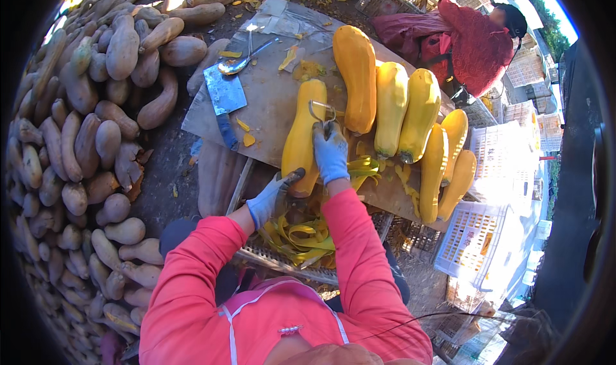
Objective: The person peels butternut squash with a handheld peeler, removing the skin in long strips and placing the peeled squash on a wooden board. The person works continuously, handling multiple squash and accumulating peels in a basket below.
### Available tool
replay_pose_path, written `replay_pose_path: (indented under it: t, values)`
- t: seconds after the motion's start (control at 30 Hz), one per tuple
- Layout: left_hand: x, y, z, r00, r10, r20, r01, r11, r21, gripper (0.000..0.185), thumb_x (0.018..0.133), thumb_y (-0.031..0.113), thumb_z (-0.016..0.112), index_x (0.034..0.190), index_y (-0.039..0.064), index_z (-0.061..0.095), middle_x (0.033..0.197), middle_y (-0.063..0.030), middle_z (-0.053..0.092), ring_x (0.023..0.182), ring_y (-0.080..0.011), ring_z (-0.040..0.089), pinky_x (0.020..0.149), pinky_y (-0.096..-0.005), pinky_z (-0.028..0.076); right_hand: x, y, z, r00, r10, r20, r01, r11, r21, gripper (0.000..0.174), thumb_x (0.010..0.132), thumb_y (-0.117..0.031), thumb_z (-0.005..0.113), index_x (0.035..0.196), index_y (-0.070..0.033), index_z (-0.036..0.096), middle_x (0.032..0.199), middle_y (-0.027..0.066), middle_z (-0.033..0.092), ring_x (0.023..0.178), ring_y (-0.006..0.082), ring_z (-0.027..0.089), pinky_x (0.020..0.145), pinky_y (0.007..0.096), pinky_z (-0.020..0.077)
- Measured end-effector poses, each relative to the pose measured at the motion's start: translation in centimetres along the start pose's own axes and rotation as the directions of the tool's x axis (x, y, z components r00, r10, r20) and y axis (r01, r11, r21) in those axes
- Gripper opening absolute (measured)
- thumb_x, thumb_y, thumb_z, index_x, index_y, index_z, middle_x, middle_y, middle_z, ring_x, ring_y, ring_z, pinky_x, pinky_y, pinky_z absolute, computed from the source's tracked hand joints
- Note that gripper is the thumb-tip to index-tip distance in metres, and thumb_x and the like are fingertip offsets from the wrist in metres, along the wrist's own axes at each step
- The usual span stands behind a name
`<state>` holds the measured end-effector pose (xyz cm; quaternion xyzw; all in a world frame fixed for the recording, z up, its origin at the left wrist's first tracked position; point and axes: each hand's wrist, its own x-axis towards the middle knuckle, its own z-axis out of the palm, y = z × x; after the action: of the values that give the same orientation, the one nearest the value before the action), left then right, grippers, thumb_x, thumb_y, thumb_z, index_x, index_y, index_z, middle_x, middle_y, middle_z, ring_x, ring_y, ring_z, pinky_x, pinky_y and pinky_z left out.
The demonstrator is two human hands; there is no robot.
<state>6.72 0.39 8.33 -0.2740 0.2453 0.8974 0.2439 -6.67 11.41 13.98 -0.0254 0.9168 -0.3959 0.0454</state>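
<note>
A peeled yellow squash (302,134) lies lengthwise before me on a worn board (264,100). My left hand (269,196), in a glove with dark fingertips, grips the squash's near end. In my gloved right hand (331,150) is a metal peeler (320,109), its blade over the right side of the squash. Long yellow-green peel strips (298,240) are heaped in a crate below the board's near edge. Right of the peeler, several peeled squashes lie on the board, among them an orange one (354,81) and a yellow one (419,114).
A cleaver (225,95) with a wrapped handle and a metal spoon (236,65) lie on the board's left. Unpeeled squashes (86,143) are piled along the left. White plastic crates (474,240) stand at right. A person in red (474,47) is beyond the board.
</note>
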Motion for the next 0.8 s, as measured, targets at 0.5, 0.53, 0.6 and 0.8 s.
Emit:
replay_pose_path:
  t: [0.5, 0.53, 0.6, 0.8]
  values:
    - [-0.3, 0.5, -0.6, 0.898, 0.405, -0.17, -0.382, 0.911, 0.156, 0.081, 0.081, -0.004, 0.076, 0.148, 0.014, 0.034, 0.131, -0.0071, 0.056, 0.116, -0.0195, 0.06, 0.084, -0.0317, 0.058, 13.9, -0.2, -0.8, 0.916, 0.01, 0.402, 0.138, 0.931, -0.338, 0.054, 0.096, -0.041, 0.044, 0.116, 0.005, 0.063, 0.12, 0.0332, 0.061, 0.115, 0.0474, 0.057, 0.1, 0.0507, 0.0447]
    - [-0.7, 0.6, -0.7, 0.883, 0.428, -0.195, -0.393, 0.899, 0.191, 0.082, 0.081, -0.005, 0.076, 0.148, 0.014, 0.034, 0.131, -0.0071, 0.056, 0.116, -0.0191, 0.06, 0.082, -0.0313, 0.059, 12.5, -0.7, -0.1, 0.922, -0.036, 0.385, 0.166, 0.936, -0.311, 0.052, 0.096, -0.04, 0.044, 0.114, 0.004, 0.064, 0.119, 0.0336, 0.061, 0.115, 0.0475, 0.057, 0.1, 0.0508, 0.045]
    - [-0.9, 0.7, -1.4, 0.898, 0.39, -0.206, -0.374, 0.921, 0.113, 0.083, 0.08, -0.006, 0.076, 0.149, 0.015, 0.033, 0.131, -0.0077, 0.056, 0.115, -0.0188, 0.061, 0.082, -0.0306, 0.058, 8.6, -1.6, -1.6, 0.873, -0.05, 0.485, 0.213, 0.934, -0.286, 0.051, 0.095, -0.041, 0.044, 0.112, 0.004, 0.064, 0.115, 0.0327, 0.063, 0.11, 0.0485, 0.058, 0.098, 0.0522, 0.0457]
    - [-0.1, 0.2, -1.9, 0.793, 0.584, -0.176, -0.481, 0.776, 0.408, 0.093, 0.077, -0.003, 0.078, 0.153, 0.008, 0.025, 0.133, -0.012, 0.056, 0.115, -0.022, 0.06, 0.092, -0.0325, 0.054, 2.2, -2.1, -9.8, 0.681, 0.073, 0.728, 0.022, 0.993, -0.12, 0.043, 0.1, -0.038, 0.05, 0.109, 0.001, 0.064, 0.086, 0.0178, 0.066, 0.076, 0.0285, 0.063, 0.073, 0.0397, 0.0504]
